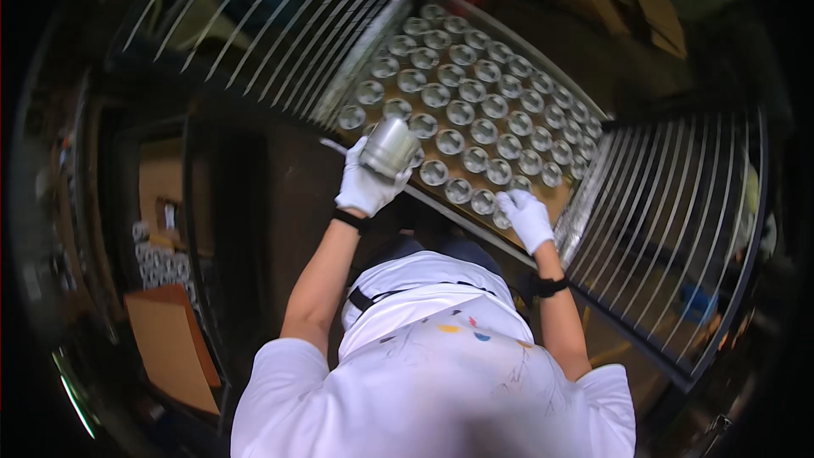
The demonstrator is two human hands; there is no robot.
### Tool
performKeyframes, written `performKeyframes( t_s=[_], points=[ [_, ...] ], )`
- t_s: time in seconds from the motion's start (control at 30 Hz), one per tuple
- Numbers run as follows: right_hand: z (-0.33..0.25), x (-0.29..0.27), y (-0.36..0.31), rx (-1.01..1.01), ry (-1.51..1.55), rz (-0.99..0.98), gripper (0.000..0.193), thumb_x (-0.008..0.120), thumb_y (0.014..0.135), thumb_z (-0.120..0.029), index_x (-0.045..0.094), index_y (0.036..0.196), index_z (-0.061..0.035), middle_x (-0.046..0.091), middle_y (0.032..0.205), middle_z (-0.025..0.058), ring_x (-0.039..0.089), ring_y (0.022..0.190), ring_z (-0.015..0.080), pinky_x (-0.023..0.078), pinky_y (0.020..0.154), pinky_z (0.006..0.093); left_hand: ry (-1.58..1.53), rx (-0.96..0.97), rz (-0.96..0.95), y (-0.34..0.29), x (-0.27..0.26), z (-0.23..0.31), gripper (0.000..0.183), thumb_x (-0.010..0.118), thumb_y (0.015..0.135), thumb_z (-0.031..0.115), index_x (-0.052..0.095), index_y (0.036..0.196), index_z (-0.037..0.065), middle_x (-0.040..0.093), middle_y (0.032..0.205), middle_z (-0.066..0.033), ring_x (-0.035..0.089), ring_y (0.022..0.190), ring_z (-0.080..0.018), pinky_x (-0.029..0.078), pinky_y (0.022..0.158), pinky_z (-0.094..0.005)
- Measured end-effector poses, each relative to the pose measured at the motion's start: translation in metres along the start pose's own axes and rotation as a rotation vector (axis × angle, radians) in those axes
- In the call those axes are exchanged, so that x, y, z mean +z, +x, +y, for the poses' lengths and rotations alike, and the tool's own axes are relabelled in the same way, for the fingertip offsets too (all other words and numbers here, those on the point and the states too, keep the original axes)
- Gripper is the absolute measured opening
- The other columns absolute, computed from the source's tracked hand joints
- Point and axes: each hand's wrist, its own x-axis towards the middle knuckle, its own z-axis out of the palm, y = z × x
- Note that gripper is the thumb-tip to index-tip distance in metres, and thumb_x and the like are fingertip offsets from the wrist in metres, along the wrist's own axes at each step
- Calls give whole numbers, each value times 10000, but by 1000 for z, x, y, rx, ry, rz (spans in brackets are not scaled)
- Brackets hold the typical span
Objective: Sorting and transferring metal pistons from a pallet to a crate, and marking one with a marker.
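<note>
In my gloved left hand (pixel 370 185) lies a silvery metal piston (pixel 390 148), tilted, with grooves round its lower end. The fingers wrap its side, above the near left edge of a cardboard layer (pixel 437 195). Rows of similar pistons (pixel 460 112) stand upright on that layer, hollow ends up. My gloved right hand (pixel 529 219) reaches down at the near right corner, its fingers closed round a piston (pixel 501 220) at the end of the front row. The glove hides most of that piston.
Barred metal panels flank the layer, one at the left (pixel 263 34) and one at the right (pixel 670 229). A dark rack (pixel 191 203) on the left holds more metal parts. An open cardboard flap (pixel 172 348) juts out below it. Cardboard pieces (pixel 653 13) lie beyond the crate.
</note>
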Motion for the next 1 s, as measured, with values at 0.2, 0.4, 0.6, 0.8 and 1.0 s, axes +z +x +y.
performKeyframes(
  t_s=[0.2, 0.4, 0.6, 0.8, 1.0],
  points=[
    [11, 17, 12, 90, 970, -343, 510, 591, 920, -423, 549, 1249, -36, 670, 920, 36, 606, 717, 131, 503, 612, 281, 414, -409, -14, 10, 13, -50, 593, 522, 843, 558, 554, 1219, 101, 650, 1003, -150, 633, 621, -330, 478, 375, -326],
    [57, 35, -18, 236, 1038, -414, 325, 629, 878, -228, 630, 1157, -61, 625, 762, 3, 486, 486, 59, 396, 411, 206, 701, -714, 57, 49, 19, -139, 575, 487, 878, 571, 555, 1224, 116, 669, 980, -103, 674, 695, -277, 549, 451, -353],
    [174, 51, -23, 589, 1152, -123, 210, 647, 826, -200, 642, 945, -27, 535, 596, 18, 471, 418, 109, 386, 365, 265, 739, -993, -55, 92, -5, -195, 566, 494, 935, 529, 469, 1309, 105, 598, 1174, -198, 665, 819, -279, 548, 570, -282],
    [346, 96, 21, 875, 447, 236, 240, 640, 823, -208, 673, 985, -33, 681, 836, 179, 670, 720, 283, 525, 612, 394, 677, -877, 156, 108, -25, -204, 503, 495, 959, 431, 432, 1330, 97, 584, 1215, -192, 646, 882, -290, 531, 684, -340],
    [454, 116, 66, 1064, 210, 32, 259, 550, 863, -228, 672, 1067, -127, 662, 1096, 179, 632, 1021, 357, 508, 864, 439, 860, -762, 438, 102, -67, -204, 510, 519, 952, 389, 435, 1341, 70, 608, 1164, -184, 650, 859, -276, 538, 690, -357]
  ],
)
